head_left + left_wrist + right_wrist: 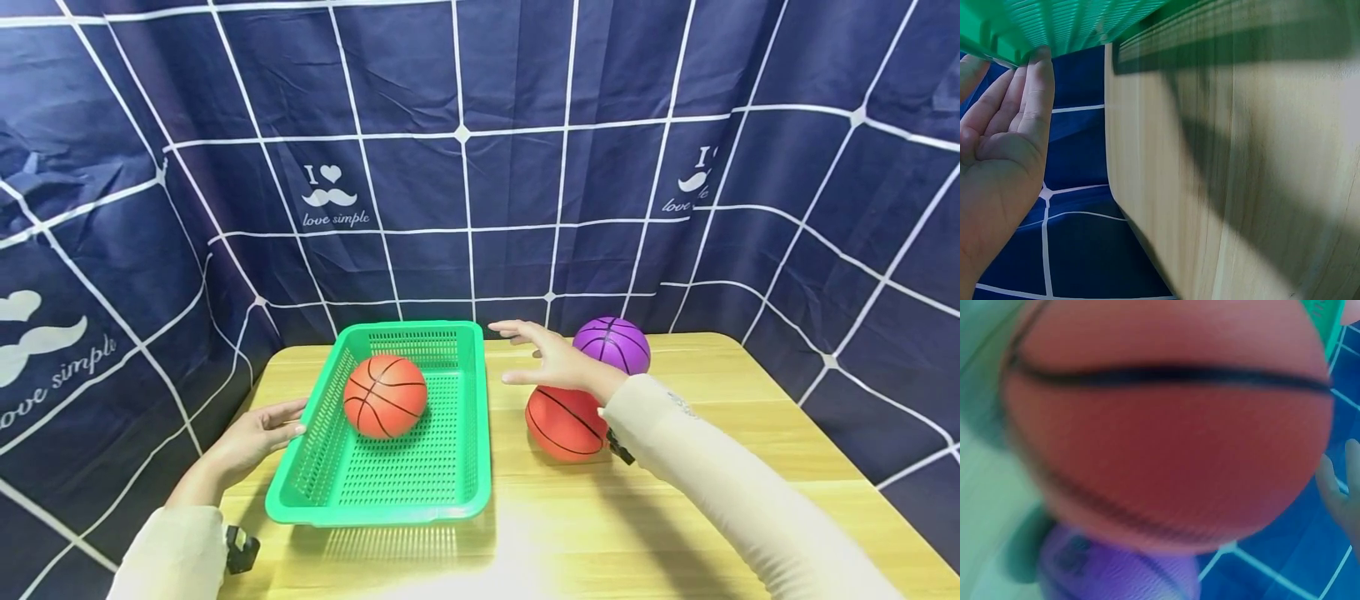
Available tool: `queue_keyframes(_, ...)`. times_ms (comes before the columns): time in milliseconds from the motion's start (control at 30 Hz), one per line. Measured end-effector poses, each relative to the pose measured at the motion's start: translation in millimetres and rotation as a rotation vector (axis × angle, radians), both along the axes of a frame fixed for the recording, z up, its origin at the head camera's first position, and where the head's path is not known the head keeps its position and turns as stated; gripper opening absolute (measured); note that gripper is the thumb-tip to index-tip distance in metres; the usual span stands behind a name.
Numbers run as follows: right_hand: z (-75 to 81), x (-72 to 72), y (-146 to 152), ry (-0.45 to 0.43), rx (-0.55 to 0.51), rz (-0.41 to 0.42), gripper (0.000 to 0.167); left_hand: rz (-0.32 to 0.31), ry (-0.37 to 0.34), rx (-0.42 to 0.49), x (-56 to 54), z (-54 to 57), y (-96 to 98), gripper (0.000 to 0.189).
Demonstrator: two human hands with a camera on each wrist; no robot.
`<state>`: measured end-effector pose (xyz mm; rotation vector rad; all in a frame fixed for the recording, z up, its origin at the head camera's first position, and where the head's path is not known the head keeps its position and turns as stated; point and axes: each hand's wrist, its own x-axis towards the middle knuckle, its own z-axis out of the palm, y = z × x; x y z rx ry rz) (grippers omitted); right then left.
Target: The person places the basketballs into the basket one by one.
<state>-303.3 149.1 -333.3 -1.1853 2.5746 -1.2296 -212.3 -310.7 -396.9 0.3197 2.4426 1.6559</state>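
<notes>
A green plastic basket (480,433) stands on the table with an orange-red mini basketball (386,397) inside, toward its left side. My left hand (251,437) is at the basket's left wall, its fairly straight fingertips right at the green plastic in the left wrist view. Right of the basket, my right hand (555,358) is raised with fingers and thumb spread apart, holding nothing. It overlaps a second orange-red mini basketball (566,429) in the head view; that ball fills much of the right wrist view. Behind it sits a purple mini basketball (613,343), partly covered by the hand.
The light wooden table (750,425) has rounded far corners. A dark blue curtain (510,183) with white grid lines hangs behind the table and along both sides. Between the basket and the right-hand balls runs a strip of tabletop.
</notes>
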Motion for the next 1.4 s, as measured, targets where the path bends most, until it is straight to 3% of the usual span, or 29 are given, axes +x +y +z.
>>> queue_keyframes(300,-17.1,2.1,45,0.009,0.021,-0.036,0.075,-0.002,-0.007,0.024,-0.2,-1.7,-0.7,0.059)
queue_keyframes(667,-37.3,10.5,84,0.120,0.062,-0.083,0.079,-0.006,-0.018,0.026,-0.4,-1.7,-1.1,0.061)
queue_keyframes(767,-43.6,14.5,91,0.099,0.071,-0.117,0.080,-0.007,-0.020,0.024,-0.1,-1.5,-0.9,0.061)
queue_keyframes(933,-57.2,19.6,101,0.017,0.004,-0.101,0.085,0.004,-0.027,0.009,-0.3,-1.3,0.1,0.061)
queue_keyframes(1100,-68.4,23.8,105,-0.027,0.008,-0.112,0.090,0.011,-0.028,0.007,-0.1,-1.5,0.3,0.061)
queue_keyframes(1400,-80.9,26.4,108,-0.013,0.040,-0.128,0.102,0.006,-0.013,0.005,-0.3,-2.0,-0.1,0.060)
